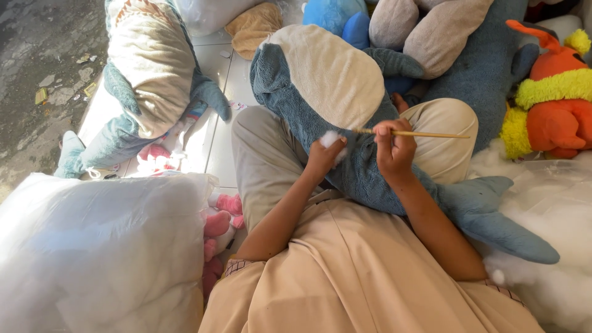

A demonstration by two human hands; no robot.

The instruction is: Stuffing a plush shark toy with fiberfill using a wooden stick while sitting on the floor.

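Two hands work at the blue-grey shark plush point(345, 123) lying across the lap: left hand point(325, 157) pinches a white stuffing tuft point(331, 138) against its body, right hand point(394, 148) grips a thin wooden stick point(425, 134), best pushed in short, shallow strokes.

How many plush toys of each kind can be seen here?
Sharks: 2, one on the lap, one on the floor
Orange and yellow toys: 1
Pink toys: 1
Total: 4; the pile behind is too hidden to count.
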